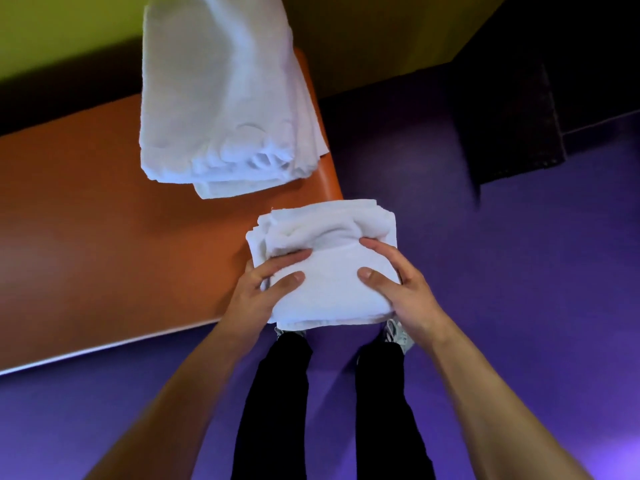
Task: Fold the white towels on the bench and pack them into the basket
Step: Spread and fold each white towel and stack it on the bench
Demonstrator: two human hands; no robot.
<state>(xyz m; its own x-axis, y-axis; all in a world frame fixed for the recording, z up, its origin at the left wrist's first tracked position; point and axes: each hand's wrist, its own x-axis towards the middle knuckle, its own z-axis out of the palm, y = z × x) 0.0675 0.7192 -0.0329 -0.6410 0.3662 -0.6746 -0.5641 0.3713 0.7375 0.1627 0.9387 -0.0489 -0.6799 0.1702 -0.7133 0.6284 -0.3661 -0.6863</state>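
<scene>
A folded white towel (329, 285) is held in the air between both hands, past the near right corner of the orange bench (104, 244) and above my feet. My left hand (266, 292) grips its left side, thumb on top. On the right side, my right hand (398, 289) clamps it the same way. A stack of larger white towels (221, 98) lies on the bench's far right end, hanging slightly over the edge. A dark basket (509, 123) stands on the floor at the right, by the wall.
The floor (519, 306) is purple. My legs in black trousers (273, 410) and light shoes stand under the held towel. A yellow-green wall (381, 36) rises behind the bench. The bench's white front edge runs diagonally at the lower left.
</scene>
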